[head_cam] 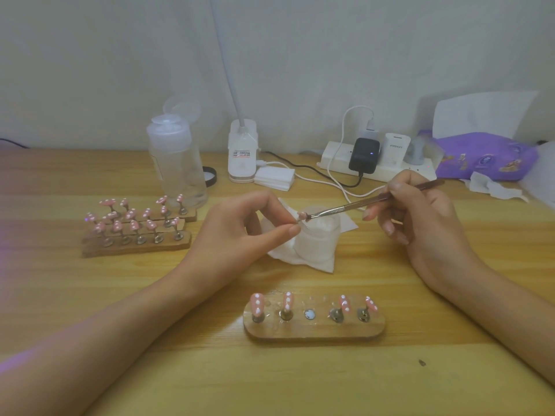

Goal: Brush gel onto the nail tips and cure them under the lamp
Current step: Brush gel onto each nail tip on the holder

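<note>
My left hand [240, 228] pinches a small pink nail tip [300, 216] on its stand, held above a frosted white gel jar [318, 238]. My right hand [420, 217] grips a thin brush [369, 201], and its bristles touch the held nail tip. In front of me a wooden holder [313, 325] carries pink nail tips with white dots [257, 304] on metal stands; its middle magnet spot [309, 314] is bare. The white gooseneck lamp [242, 151] stands at the back of the table.
Three wooden holders with several pink nail tips [135, 226] sit at left, beside a clear pump bottle [177, 163]. White pads [274, 177], a power strip with chargers [375, 162], cables, a purple tissue pack [483, 157] and a white cloth [303, 259] under the jar.
</note>
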